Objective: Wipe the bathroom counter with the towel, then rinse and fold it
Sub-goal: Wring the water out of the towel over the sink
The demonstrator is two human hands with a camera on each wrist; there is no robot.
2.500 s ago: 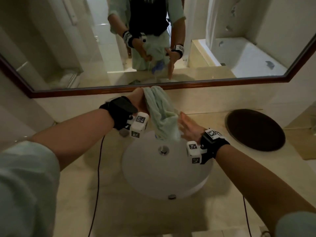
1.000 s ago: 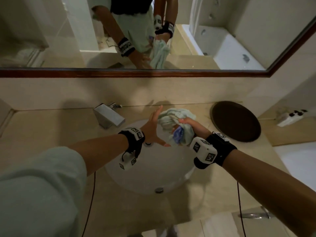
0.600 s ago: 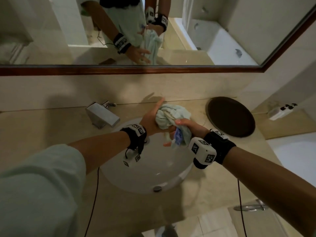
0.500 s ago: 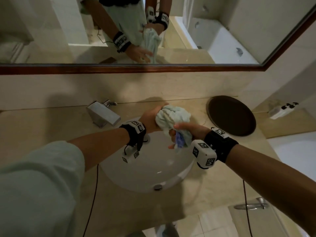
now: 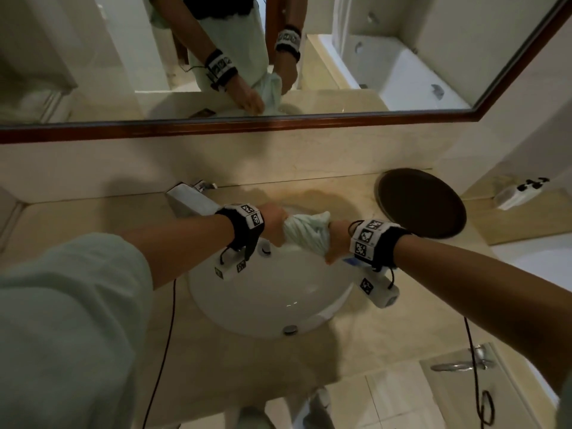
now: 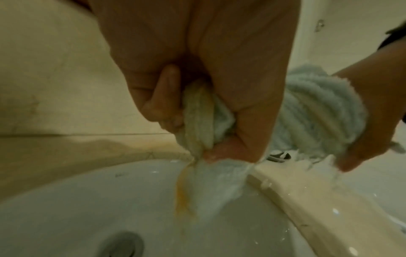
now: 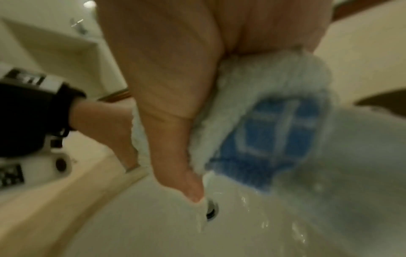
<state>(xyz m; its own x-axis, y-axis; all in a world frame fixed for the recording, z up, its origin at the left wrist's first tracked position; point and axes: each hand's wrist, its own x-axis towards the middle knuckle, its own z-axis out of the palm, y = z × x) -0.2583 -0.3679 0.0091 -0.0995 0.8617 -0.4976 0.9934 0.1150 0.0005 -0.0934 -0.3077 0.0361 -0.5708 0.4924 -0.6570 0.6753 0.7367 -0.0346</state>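
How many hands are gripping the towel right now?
2. The left hand grips one end of the twisted towel, and the right hand grips the other end, above the sink. Water runs off the towel.

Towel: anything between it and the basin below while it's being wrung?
Nothing visible. Left hand and right hand grip the twisted towel directly over the sink; water falls straight into the bowl.

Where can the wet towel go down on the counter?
Bare beige counter lies left of the silver faucet, up to the wall. More shows in front of the white round sink. The right is crowded: the dark round tray fills it, with little room behind the sink.
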